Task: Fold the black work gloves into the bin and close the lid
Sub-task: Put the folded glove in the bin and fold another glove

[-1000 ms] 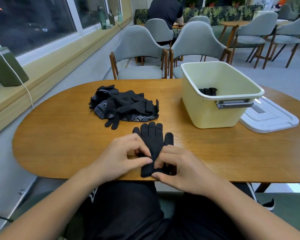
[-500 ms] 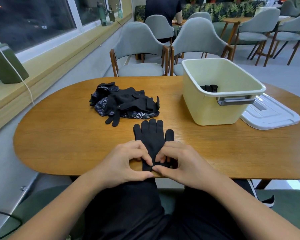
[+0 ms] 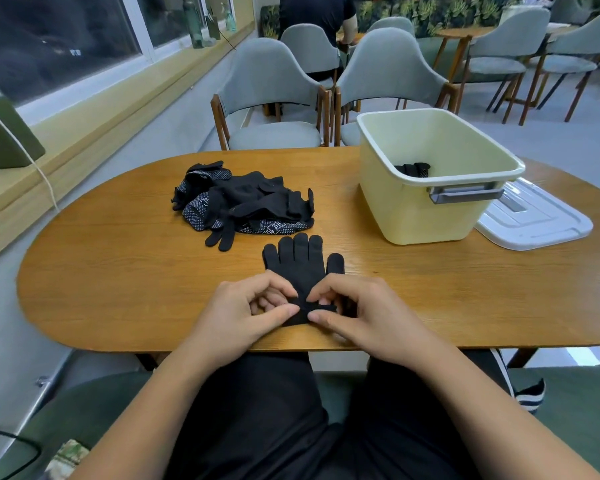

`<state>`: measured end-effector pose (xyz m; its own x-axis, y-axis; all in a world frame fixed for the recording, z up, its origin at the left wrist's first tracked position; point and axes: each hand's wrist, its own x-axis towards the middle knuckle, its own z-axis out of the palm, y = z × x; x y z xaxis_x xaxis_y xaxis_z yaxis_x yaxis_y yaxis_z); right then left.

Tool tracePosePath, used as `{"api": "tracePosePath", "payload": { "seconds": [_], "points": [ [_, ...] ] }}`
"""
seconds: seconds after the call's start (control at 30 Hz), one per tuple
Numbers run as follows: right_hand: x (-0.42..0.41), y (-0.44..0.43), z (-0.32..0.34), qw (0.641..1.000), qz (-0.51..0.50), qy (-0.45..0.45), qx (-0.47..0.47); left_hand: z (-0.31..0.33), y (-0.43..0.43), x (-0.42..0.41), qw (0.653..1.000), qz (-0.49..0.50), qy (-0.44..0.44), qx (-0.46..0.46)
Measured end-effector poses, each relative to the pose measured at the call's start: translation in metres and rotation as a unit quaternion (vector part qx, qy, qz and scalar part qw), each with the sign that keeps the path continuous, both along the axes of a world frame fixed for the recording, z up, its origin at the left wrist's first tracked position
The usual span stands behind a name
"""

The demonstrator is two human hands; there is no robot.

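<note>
Now, begin with the wooden table (image 3: 118, 289): keep the work on the bare strip near the front edge. Leave the pale yellow bin (image 3: 413, 220) in place at far right, open, with one dark folded bundle (image 3: 413, 169) resting inside near the bottom. Leave the white lid (image 3: 541, 223) flat on the table, touching or just beside the bin's right side, until the end of the packing. Ignore for the moment the loose pile of black gloves (image 3: 246, 206) at mid-table. Attend instead to the single black glove (image 3: 302, 261), spread flat just in front of that pile, fingers pointing away, cuff towards the body. Grip with both: left hand (image 3: 236, 317) and right hand (image 3: 371, 317) side by side, thumb and forefinger of each clamped on the cuff edge, lifted slightly off the wood. Fold evenly, probably forward over the palm, keeping both pinches level for a straight crease. Press the fold down before letting go; soft knit, likely to spring open. Cannot tell whether lying single or as a stacked pair.
</note>
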<state>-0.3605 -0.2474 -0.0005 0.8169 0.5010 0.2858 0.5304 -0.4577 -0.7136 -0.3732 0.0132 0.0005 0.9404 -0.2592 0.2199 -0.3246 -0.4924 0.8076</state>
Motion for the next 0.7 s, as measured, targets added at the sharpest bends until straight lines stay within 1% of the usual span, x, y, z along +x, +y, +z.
{"api": "tracePosePath", "payload": {
  "seconds": [0.1,0.3,0.43,0.57,0.6,0.7],
  "points": [
    [0.0,0.001,0.0,1.0,-0.009,0.007,0.013,-0.001,-0.001,0.0,1.0,0.008,-0.012,0.024],
    [0.004,0.002,-0.004,0.998,-0.047,-0.029,-0.007,0.001,-0.005,-0.005,0.992,0.009,-0.084,0.098],
    [0.004,0.003,-0.008,0.995,-0.063,-0.069,-0.03,0.002,-0.004,-0.007,0.992,0.01,-0.088,0.091],
    [0.003,0.002,-0.009,0.992,-0.077,-0.087,-0.039,0.004,-0.004,-0.011,0.988,-0.014,-0.118,0.097],
    [0.002,0.003,-0.009,0.991,-0.071,-0.103,-0.042,0.004,-0.004,-0.012,0.986,-0.017,-0.126,0.104],
    [0.0,0.005,-0.011,0.979,-0.043,-0.185,-0.079,0.003,-0.004,-0.013,0.981,-0.026,-0.136,0.135]
  ]
}}
